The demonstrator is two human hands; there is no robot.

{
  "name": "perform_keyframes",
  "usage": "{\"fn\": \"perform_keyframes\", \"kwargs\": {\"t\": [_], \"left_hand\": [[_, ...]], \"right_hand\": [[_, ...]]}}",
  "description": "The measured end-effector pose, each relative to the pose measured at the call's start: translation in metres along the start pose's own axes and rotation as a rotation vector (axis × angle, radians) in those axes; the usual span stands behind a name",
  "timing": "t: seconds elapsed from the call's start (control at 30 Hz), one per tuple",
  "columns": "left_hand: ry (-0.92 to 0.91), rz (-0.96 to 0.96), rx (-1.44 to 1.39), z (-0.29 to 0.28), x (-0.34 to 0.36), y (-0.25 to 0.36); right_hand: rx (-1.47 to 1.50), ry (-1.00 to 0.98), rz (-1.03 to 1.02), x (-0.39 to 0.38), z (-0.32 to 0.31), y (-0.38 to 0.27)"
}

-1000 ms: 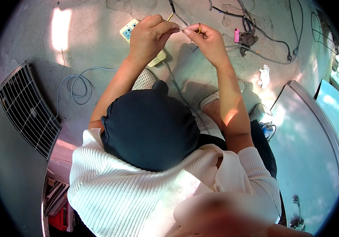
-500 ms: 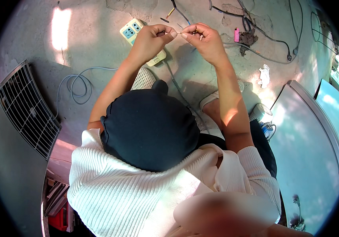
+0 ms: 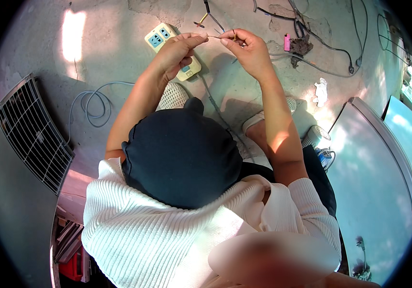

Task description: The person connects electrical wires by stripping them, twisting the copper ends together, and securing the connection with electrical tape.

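Observation:
A thin copper-coloured wire (image 3: 214, 37) stretches between my two hands. Its left end sits in the pinch of my left hand (image 3: 179, 52), between thumb and forefinger. My right hand (image 3: 248, 52) grips the other end with thumb and forefinger, its remaining fingers curled. Just beyond the hands lies a dark cable (image 3: 207, 6), split into a yellow and a blue core. Beneath and beside my left hand is a cream power strip (image 3: 195, 68) with blue socket faces, partly covered by the hand.
A pink lighter (image 3: 287, 42) and dark cables (image 3: 328, 43) lie on the concrete floor at the far right. Crumpled white tissue (image 3: 320, 92) is nearer. A grey cable coil (image 3: 90, 106) and a metal grille (image 3: 35, 132) are at left; a large pale panel (image 3: 369, 177) stands right.
My left hand has drawn away to the left and turned, so a longer stretch of wire shows between the hands. My right hand has barely moved.

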State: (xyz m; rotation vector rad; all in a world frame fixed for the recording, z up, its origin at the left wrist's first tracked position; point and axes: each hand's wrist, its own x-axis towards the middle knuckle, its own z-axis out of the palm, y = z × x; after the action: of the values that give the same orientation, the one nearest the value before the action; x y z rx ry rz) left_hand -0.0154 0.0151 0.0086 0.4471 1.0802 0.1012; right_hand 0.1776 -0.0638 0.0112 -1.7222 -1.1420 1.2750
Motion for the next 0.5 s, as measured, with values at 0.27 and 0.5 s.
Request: {"fn": "perform_keyframes", "kwargs": {"t": [0.27, 0.5], "left_hand": [[-0.034, 0.403, -0.411, -0.005, 0.008, -0.003], [-0.064, 0.589, -0.146, 0.019, -0.004, 0.003]], "right_hand": [[0.116, 0.046, -0.002, 0.003, -0.001, 0.007], [0.231, -0.010, 0.106, 0.000, -0.002, 0.003]]}}
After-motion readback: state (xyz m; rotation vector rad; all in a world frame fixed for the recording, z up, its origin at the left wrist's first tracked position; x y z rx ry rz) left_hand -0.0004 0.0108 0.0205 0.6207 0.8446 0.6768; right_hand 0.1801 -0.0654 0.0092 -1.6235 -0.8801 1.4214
